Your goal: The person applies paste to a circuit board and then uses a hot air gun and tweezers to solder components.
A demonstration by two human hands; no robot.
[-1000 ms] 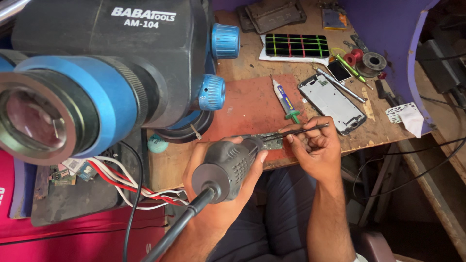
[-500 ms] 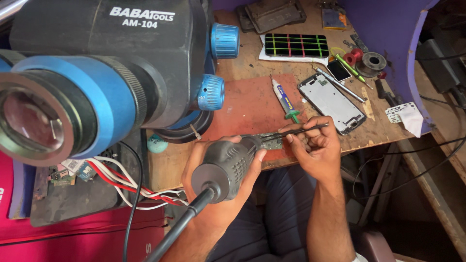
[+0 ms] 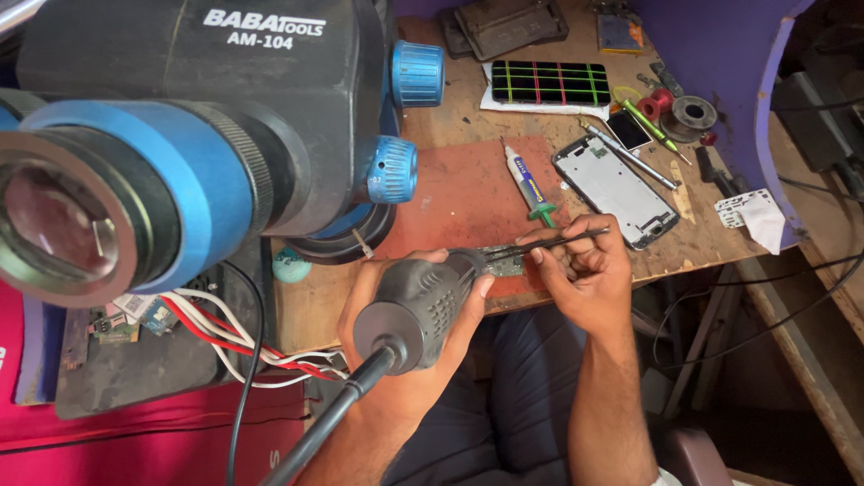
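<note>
Head view: left hand (image 3: 396, 297) wraps the grey hot-air handle (image 3: 423, 301), centre frame. Right hand (image 3: 585, 270) pinches black tweezers (image 3: 549, 245) over a small circuit board (image 3: 502, 261) on the red mat (image 3: 468, 193), surface's (image 3: 297, 315) near edge.

Circuit board (image 3: 504, 261) mostly hidden behind hot-air handle (image 3: 416, 310), fingers (image 3: 549, 261).

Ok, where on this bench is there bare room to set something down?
The red mat is bare between the blue knob and the glue syringe. The bench's far right is crowded around the phone frame and solder spool.
</note>
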